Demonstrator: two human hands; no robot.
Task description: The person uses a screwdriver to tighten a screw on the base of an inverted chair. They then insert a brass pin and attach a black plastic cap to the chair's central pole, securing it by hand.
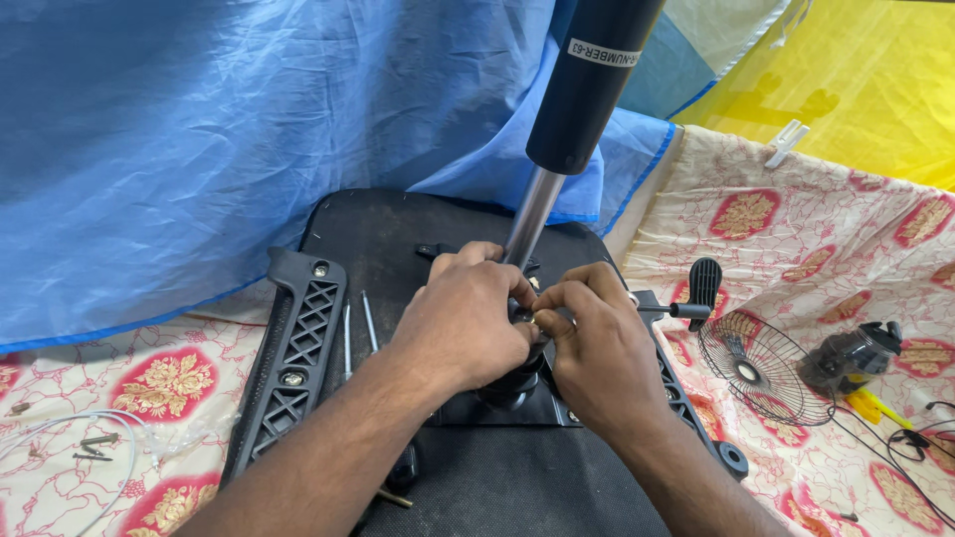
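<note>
Floral cloth [816, 229] in cream and red is covering the work surface, with a blue plastic sheet [199, 139] hanging behind it and a yellow sheet [846, 80] showing at the upper right. At the far left a thin white cable [75, 428] is curling over the cloth, and a few loose screws [96, 446] are lying just beside it. Next comes an overturned office chair seat [388, 229], black, with a lattice-patterned black armrest bracket [293, 363] lying along its left edge and two slim metal rods [358, 328] resting on the seat near it. The left hand [468, 323] is curling closed at the middle of the seat, its fingertips pinching something small at the foot of the gas lift column [572, 129], whose black cylinder and silver shaft are rising up and to the right. The right hand [597, 348] is meeting it, fingers closed, also pinching there; what exactly they are gripping is too hidden to tell. Both hands are sitting over the black mounting plate [497, 410] under the seat. Right of them a black adjustment lever [701, 288] is sticking out, then a round wire fan guard [761, 368] is lying on the cloth, with a small dark motor housing [851, 358] just beside it.
</note>
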